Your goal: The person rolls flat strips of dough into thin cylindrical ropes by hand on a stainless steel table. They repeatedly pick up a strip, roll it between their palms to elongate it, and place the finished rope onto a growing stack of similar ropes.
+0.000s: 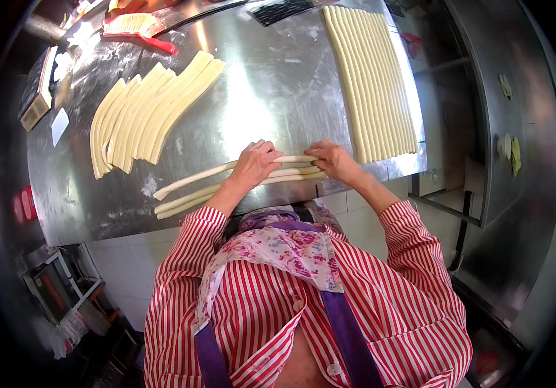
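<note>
Three pale dough ropes lie side by side along the near edge of a steel worktable [302, 97]. On the farthest dough rope [195, 176], my left hand [257, 161] has its fingers curled around the strand near mid-length. My right hand [332, 159] grips the same rope at its right end. The two nearer ropes [188, 202] run beneath my left wrist, their right ends close under my right fingers. Flat cut dough strips [149, 116] lie fanned out at the left. A sheet of rolled dough ropes [372, 87], tightly lined up, covers the table's right side.
A red-handled bench brush [137, 30] rests at the far left, with a white scraper [60, 127] and a box [39, 92] by the left edge. A dark flat object [280, 10] lies at the back. Another steel counter [520, 145] stands to the right.
</note>
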A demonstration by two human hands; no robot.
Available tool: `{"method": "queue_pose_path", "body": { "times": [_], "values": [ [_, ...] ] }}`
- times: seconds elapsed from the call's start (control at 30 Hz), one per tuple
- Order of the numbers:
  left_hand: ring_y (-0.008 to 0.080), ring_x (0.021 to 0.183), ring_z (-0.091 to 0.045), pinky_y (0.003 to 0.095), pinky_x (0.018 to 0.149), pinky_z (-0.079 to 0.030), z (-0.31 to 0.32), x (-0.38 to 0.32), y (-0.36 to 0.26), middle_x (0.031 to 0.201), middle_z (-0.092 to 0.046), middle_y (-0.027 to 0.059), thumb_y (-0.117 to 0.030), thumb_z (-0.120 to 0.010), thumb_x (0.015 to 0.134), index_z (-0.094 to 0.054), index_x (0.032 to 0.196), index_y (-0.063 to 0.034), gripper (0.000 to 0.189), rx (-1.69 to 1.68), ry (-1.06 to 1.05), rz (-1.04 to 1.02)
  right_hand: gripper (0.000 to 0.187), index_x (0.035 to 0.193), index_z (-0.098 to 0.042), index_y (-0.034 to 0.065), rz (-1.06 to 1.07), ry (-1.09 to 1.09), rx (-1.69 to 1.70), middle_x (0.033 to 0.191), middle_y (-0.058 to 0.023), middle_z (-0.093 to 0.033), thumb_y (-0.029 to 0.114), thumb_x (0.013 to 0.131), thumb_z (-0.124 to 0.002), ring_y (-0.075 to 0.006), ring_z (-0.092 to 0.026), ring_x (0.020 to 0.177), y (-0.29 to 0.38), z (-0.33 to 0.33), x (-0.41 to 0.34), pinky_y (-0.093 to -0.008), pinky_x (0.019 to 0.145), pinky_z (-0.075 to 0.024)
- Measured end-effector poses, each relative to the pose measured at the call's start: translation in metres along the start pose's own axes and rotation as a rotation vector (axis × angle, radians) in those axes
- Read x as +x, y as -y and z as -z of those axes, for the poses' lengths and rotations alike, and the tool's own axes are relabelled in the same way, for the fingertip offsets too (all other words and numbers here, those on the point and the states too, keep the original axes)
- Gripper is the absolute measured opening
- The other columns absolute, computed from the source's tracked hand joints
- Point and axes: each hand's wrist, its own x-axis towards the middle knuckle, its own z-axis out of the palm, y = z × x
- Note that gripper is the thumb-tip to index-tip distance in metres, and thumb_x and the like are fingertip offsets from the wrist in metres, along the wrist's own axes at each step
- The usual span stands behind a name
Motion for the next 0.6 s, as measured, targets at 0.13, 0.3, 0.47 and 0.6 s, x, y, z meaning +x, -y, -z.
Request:
{"method": "queue_pose_path", "body": {
  "times": [0.13,0.3,0.47,0.6],
  "values": [
    [0.0255,0.096,-0.06,0.0391,0.083,-0.047,-0.004,0.014,-0.014,0.098,-0.06,0.0069,-0.03,-0.08,0.08,-0.07,0.113,-0.01,0.04,-0.056,0.016,-0.052,0.037,0.113,-0.072,-0.0029,-0.421,-0.139,0.202,0.097,-0.0191,-0.074,0.015,0.082,-0.079,-0.0271,-0.072,0.086,-0.001,0.001,-0.021,-0.0361,0.078,-0.0567],
    [0.0267,0.1,-0.06,0.0393,0.084,-0.047,-0.017,0.029,-0.029,0.1,-0.06,0.0081,-0.029,-0.079,0.082,-0.07,0.114,-0.0096,0.039,-0.073,0.069,-0.079,0.036,0.108,-0.074,-0.0027,-0.547,-0.127,0.247,0.094,-0.0161,-0.074,0.015,0.079,-0.083,-0.0229,-0.072,0.083,0.011,-0.015,-0.049,-0.0335,0.076,-0.0568],
    [0.0305,0.097,-0.062,0.0416,0.084,-0.051,-0.026,0.027,-0.029,0.1,-0.063,0.0106,-0.027,-0.074,0.085,-0.071,0.111,-0.0072,0.033,-0.127,0.107,-0.055,0.026,0.101,-0.073,0.0007,-0.424,-0.327,0.149,0.091,-0.009,-0.07,0.004,0.077,-0.082,-0.0173,-0.069,0.08,0.005,-0.046,-0.063,-0.0301,0.074,-0.0561],
    [0.0302,0.094,-0.062,0.0409,0.082,-0.051,-0.028,0.026,-0.031,0.096,-0.062,0.011,-0.023,-0.072,0.088,-0.072,0.11,-0.0062,0.028,-0.159,0.052,-0.063,0.021,0.098,-0.071,0.0003,-0.412,-0.407,0.191,0.094,-0.0088,-0.071,-0.002,0.078,-0.079,-0.0169,-0.069,0.079,0.007,-0.06,-0.062,-0.0294,0.073,-0.0561]
  ]
}}
